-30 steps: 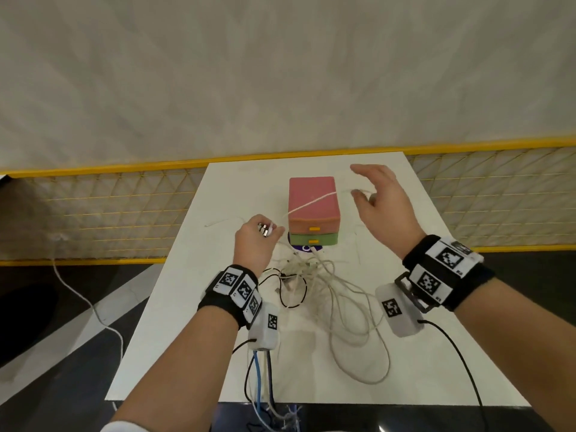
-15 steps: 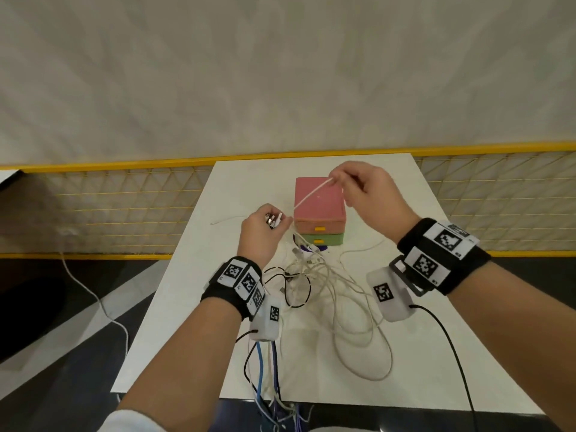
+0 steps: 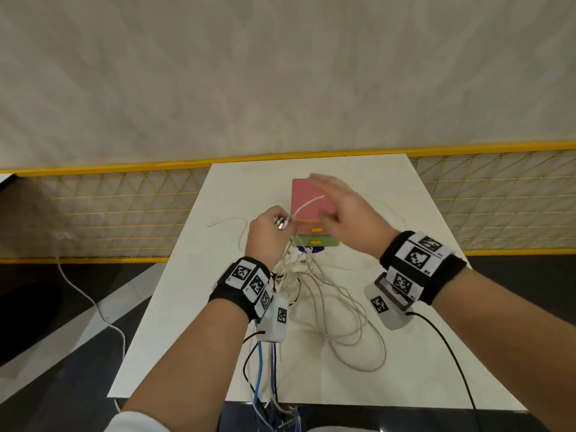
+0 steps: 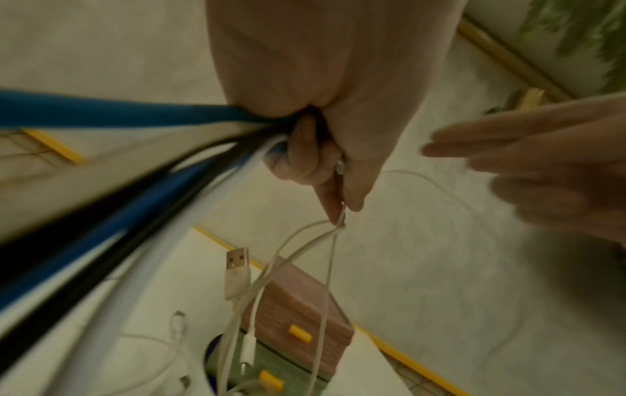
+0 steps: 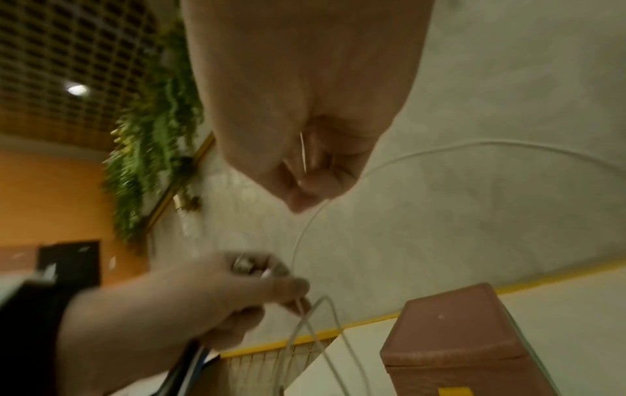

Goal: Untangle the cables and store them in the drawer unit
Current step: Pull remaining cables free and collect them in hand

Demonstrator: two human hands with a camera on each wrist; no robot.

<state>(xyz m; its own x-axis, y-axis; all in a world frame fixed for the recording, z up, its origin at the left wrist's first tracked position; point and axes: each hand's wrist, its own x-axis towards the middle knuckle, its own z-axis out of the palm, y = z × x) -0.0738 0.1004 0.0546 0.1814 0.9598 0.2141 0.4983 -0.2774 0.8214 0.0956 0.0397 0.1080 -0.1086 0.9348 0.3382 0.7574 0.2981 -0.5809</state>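
Observation:
My left hand [image 3: 268, 235] is held above the white table [image 3: 405, 353], left of the drawer unit [image 3: 300, 188]. It pinches metal plugs [image 3: 280, 221] and a white cable [image 4: 325, 268] that hangs from its fingertips. The unit has a pink top and a green drawer [image 3: 318, 243] with yellow handles, both drawers closed. My right hand [image 3: 349, 219] hovers blurred over the unit; in the right wrist view its fingers [image 5: 315, 174] curl round a thin white cable [image 5: 303, 150]. A tangle of white cables [image 3: 327, 294] lies in front of the unit. A USB plug [image 4: 237, 265] dangles.
A yellow mesh fence [image 3: 124, 213] runs behind the table. Blue and black wrist-camera leads [image 3: 258, 369] hang over the front edge. A loose cable end [image 3: 224, 221] lies left of my left hand. A white cord [image 3: 93, 304] trails on the floor.
My right hand has moved left and down along the white cable, from above the pink top towards my left hand. My left hand has stayed put, still holding the plugs.

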